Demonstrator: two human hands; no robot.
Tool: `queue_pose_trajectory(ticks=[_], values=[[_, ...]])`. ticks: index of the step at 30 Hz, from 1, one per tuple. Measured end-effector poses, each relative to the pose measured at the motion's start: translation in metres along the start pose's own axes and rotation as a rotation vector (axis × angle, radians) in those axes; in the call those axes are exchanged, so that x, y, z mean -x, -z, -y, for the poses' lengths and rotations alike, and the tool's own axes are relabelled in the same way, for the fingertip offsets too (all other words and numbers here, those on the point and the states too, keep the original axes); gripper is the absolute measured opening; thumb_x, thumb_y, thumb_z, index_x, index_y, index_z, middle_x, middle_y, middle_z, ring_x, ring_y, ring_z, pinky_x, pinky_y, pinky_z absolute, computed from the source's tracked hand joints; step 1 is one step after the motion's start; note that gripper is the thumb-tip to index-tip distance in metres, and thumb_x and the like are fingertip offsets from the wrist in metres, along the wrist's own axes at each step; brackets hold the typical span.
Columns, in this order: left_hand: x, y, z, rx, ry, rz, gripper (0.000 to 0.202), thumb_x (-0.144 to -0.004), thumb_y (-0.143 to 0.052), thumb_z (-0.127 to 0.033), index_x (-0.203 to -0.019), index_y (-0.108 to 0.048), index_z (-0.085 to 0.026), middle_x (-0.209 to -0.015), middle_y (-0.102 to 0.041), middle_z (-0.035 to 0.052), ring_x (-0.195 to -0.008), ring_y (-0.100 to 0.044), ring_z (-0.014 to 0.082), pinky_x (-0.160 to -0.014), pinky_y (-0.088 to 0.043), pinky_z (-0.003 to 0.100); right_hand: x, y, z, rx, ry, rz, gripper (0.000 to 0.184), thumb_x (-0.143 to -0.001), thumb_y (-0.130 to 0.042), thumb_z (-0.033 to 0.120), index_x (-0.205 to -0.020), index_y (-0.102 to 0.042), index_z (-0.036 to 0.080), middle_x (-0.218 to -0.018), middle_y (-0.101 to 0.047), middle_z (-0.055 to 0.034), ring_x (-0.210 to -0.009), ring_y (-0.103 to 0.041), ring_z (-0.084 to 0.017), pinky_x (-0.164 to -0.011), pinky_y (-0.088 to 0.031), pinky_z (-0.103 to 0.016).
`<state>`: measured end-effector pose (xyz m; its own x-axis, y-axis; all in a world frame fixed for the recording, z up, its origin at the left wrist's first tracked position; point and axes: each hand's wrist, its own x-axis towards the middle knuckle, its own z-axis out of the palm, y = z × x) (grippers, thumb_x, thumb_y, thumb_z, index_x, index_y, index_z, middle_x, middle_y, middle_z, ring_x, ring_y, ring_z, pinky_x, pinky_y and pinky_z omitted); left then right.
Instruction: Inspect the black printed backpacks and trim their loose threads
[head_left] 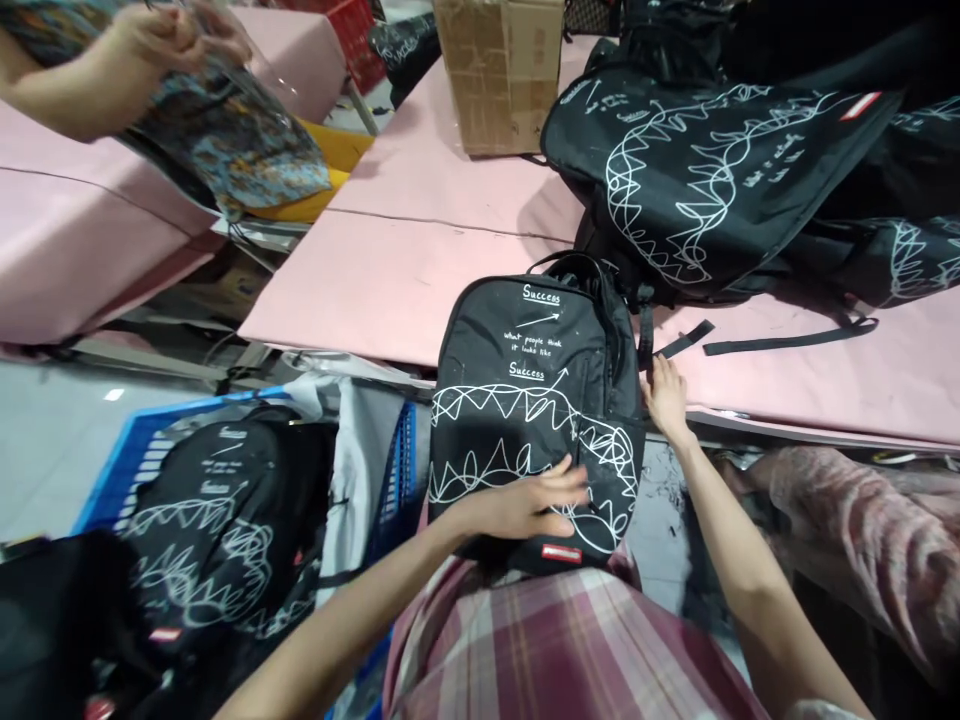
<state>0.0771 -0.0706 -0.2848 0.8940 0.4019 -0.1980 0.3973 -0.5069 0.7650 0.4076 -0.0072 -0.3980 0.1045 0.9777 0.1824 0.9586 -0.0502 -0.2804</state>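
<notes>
A black backpack (517, 330) with white scribbled lines and the word "Success" leans upright against the pink table's edge, its base by my plaid-covered lap. My left hand (529, 500) lies on its lower front, fingers stretched and spread, above a small red label (561, 553). At the bag's right side, my right hand (666, 398) has its fingers closed at a black strap (646, 325), with the fingertips partly hidden. A loose webbing end (690, 340) sticks out just beyond them on the table.
More printed black backpacks (675, 190) are heaped on the pink table (420, 240) at the right. A taped cardboard box (499, 80) stands at the back. Lower left, a blue crate (142, 430) holds similar bags. A co-worker's hands (150, 60) are at upper left; a patterned sleeve (847, 520) is at right.
</notes>
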Motion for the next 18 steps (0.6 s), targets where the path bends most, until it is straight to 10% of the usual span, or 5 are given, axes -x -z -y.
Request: queue_pose_trajectory(ticks=[5, 10, 12, 16, 18], values=[[-0.006, 0.019, 0.007, -0.059, 0.402, -0.586, 0.052, -0.091, -0.035, -0.042, -0.136, -0.038, -0.015, -0.144, -0.035, 0.0134, -0.135, -0.026, 0.0275, -0.110, -0.022, 0.051, 0.003, 0.005, 0.000, -0.064, -0.080, -0.202, 0.047, -0.090, -0.037, 0.037, -0.128, -0.042, 0.010, -0.130, -0.044, -0.0184, -0.120, -0.038, -0.026, -0.099, -0.033, -0.040], [-0.005, 0.010, -0.024, 0.197, -0.113, 0.207, 0.050, -0.075, -0.063, -0.048, -0.117, -0.060, -0.021, -0.128, -0.056, 0.0084, -0.127, -0.039, 0.0320, -0.104, -0.033, 0.047, -0.001, 0.012, 0.007, -0.042, -0.217, -0.115, 0.037, -0.085, -0.047, 0.039, -0.105, -0.056, 0.009, -0.107, -0.054, -0.0182, -0.104, -0.046, -0.029, -0.092, -0.036, -0.041], [0.009, 0.030, -0.024, 0.386, -0.154, 0.240, 0.035, -0.084, -0.054, -0.043, -0.113, -0.062, -0.025, -0.115, -0.065, 0.0009, -0.116, -0.053, 0.0221, -0.099, -0.042, 0.036, -0.006, 0.015, 0.008, -0.089, -0.277, 0.001, 0.035, -0.084, -0.049, 0.038, -0.105, -0.056, 0.011, -0.111, -0.053, -0.0186, -0.108, -0.044, -0.030, -0.093, -0.034, -0.042], [0.025, 0.106, 0.035, 0.227, 0.521, -0.933, 0.044, -0.086, -0.052, -0.036, -0.126, -0.048, -0.018, -0.131, -0.052, 0.0050, -0.128, -0.038, 0.0227, -0.107, -0.032, 0.042, -0.021, 0.030, 0.007, -0.375, -0.515, 0.200, 0.031, -0.083, -0.049, 0.030, -0.108, -0.055, 0.013, -0.114, -0.055, -0.0191, -0.113, -0.044, -0.031, -0.094, -0.031, -0.042], [0.021, 0.134, 0.073, 0.167, 0.717, -1.193, 0.061, -0.082, -0.059, -0.032, -0.133, -0.035, -0.009, -0.141, -0.038, 0.0111, -0.134, -0.025, 0.0287, -0.110, -0.022, 0.048, -0.020, 0.042, 0.004, -0.482, -0.564, 0.260, 0.024, -0.079, -0.053, 0.027, -0.097, -0.059, 0.013, -0.102, -0.061, -0.0177, -0.109, -0.050, -0.030, -0.090, -0.036, -0.040]])
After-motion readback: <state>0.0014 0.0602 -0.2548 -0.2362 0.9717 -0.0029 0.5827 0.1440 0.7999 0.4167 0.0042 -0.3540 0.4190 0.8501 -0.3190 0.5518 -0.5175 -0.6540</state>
